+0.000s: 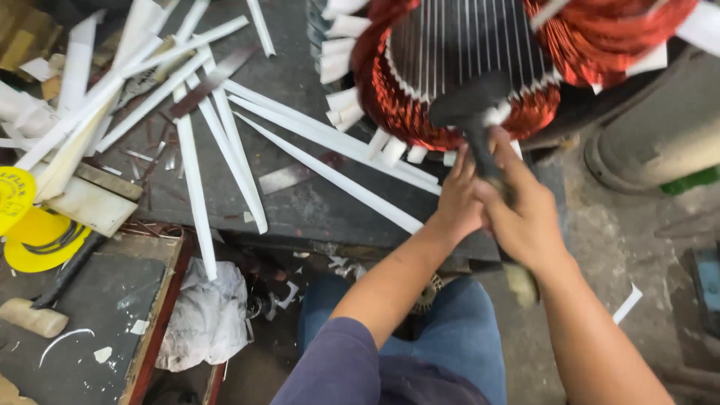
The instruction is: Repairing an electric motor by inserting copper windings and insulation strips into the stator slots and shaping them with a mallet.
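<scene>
Fingers: both sets are curled tight around the handle of the black mallet [471,112]; none of them is spread.
Right hand [525,217]: I have it wrapped around the handle, knuckles up, thumb side pointing toward the mallet head.
Left hand [459,201]: I press it against my right hand from the left, its fingers folded over the same handle just below the head.
Mallet: its dark head rests against the lower rim of the copper winding [397,105], at the near edge of the motor stator [457,45].
Handle end: a pale, blurred stub shows below my right wrist; I cannot tell its exact shape.
Stator: it stands at the far edge of the dark workbench [307,202], its slotted bore facing me, with reddish copper coils bulging around the opening.
Slot insulation: short white paper ends [341,101] stick out of the coils along the left and lower rim.
White strips [225,135]: long, narrow paper strips lie fanned across the workbench to the left of the stator, well apart from my hands.
Yellow spool [34,236]: it sits at the far left edge, near a wooden-handled tool [31,318] on a lower board.
Crumpled rag [206,319]: it hangs below the bench edge, left of my blue-trousered knee.
</scene>
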